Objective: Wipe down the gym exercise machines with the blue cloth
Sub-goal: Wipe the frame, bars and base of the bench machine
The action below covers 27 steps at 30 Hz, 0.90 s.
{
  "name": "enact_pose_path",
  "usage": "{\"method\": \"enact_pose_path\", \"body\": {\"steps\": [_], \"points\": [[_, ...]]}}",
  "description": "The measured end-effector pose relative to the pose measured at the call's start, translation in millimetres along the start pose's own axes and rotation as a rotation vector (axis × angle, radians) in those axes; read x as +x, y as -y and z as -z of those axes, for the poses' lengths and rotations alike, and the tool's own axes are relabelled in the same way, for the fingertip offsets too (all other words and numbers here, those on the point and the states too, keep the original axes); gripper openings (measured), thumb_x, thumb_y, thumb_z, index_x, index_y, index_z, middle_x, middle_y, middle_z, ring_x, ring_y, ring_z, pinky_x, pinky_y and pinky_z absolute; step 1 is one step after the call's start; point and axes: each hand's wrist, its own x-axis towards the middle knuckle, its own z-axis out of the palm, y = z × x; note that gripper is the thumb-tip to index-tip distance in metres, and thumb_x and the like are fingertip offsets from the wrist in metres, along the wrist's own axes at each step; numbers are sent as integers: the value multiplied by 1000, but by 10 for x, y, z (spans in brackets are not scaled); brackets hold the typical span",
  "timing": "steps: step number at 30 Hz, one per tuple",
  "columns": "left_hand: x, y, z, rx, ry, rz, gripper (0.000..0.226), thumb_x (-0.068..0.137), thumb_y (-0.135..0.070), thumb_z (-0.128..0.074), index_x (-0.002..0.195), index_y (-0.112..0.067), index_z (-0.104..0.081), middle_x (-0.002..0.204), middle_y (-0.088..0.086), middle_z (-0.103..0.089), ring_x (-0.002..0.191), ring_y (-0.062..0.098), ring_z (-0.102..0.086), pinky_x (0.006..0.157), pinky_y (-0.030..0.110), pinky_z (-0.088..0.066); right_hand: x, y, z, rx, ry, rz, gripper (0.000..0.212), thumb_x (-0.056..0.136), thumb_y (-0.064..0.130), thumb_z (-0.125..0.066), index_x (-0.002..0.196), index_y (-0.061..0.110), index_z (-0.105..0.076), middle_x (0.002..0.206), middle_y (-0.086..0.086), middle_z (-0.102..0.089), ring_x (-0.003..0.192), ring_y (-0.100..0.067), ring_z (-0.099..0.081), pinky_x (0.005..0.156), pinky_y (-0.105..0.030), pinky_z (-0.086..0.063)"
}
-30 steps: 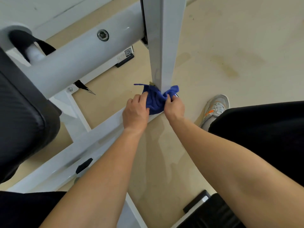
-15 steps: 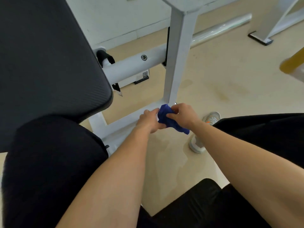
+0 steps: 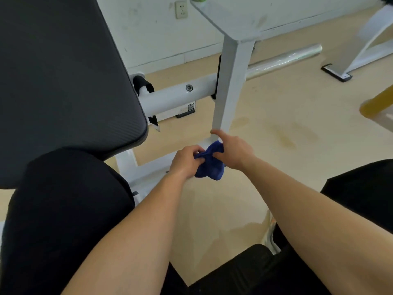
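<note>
Gripping the blue cloth (image 3: 210,162) at both ends: left hand (image 3: 186,161) curled round one bunched end, right hand (image 3: 234,153) pinching the other, one digit extended toward the white post (image 3: 231,86) at 12 o'clock. Held bunched near the post's foot, not pressed flat on any surface. Judged mid-task: post, crossbar (image 3: 170,96) and black pad (image 3: 63,81) at 10 o'clock possibly left to wipe. Markings: square code sticker (image 3: 191,106) (too small to read); no legible brand.

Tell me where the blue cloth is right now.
The blue cloth is mid-frame in the head view, held between left hand and right hand, near the white post.
</note>
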Motion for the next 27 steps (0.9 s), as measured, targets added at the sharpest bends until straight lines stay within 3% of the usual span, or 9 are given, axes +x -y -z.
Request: {"method": "enact_pose_path", "body": {"steps": [3,6,10,12,14,17,22,25,27], "points": [[25,68,23,-5,-36,17,26,89,-19,-51,89,-36,-70,85,-3,-68,87,27,-64,79,39,-55,81,-26,-19,-15,85,61,20,93,32,-51,112,33,-59,99,-2,-67,86,-27,-61,69,-35,-49],[57,143,57,61,-125,62,26,92,-23,-47,94,-36,-71,85,-7,-67,81,22,-62,72,34,-53,168,-92,-79,38,102,44,2,92,36,-53,93,34,-53,89,1,-69,80,-24,-65,67,-35,-51],[273,212,80,333,-260,85,22,90,-20,-45,87,-28,-66,82,-2,-65,76,27,-60,64,36,-50,544,-94,-261,-30,189,55,13,91,42,-56,89,29,-56,95,0,-65,80,-23,-62,67,-34,-49],[503,311,61,467,-293,66,19,91,-16,-44,84,-23,-60,84,2,-65,75,29,-59,59,36,-44,807,-7,-414,-115,159,89,15,91,37,-56,89,23,-61,104,-1,-55,76,-23,-56,62,-31,-42],[715,434,53,503,-307,78,15,93,-14,-45,86,-20,-56,86,4,-63,75,29,-58,57,35,-40,1032,84,-575,-141,111,122,18,90,31,-57,93,17,-67,113,-1,-49,87,-25,-53,65,-32,-40],[796,611,61,446,-335,87,12,94,-15,-49,85,-19,-57,90,3,-62,78,28,-58,59,36,-41,1119,131,-721,-144,81,228,23,88,28,-57,100,14,-71,125,3,-54,109,-24,-49,75,-30,-40],[606,880,-132,211,-384,143,14,92,-15,-52,83,-13,-63,87,4,-65,82,27,-59,64,38,-47,1090,40,-847,-160,117,307,17,86,25,-59,92,14,-71,137,8,-58,125,-19,-47,89,-33,-48],[425,869,-330,198,-365,77,11,90,-13,-52,88,-15,-63,86,3,-66,81,26,-59,58,32,-38,959,-54,-819,-247,173,298,9,87,27,-58,81,19,-58,142,11,-55,127,-18,-49,87,-32,-49],[280,795,-373,228,-366,60,14,91,-17,-50,89,-23,-62,82,-5,-63,75,20,-56,55,30,-37,777,-90,-778,-255,155,256,14,87,28,-56,82,16,-60,135,9,-59,121,-20,-52,85,-36,-51]]}}
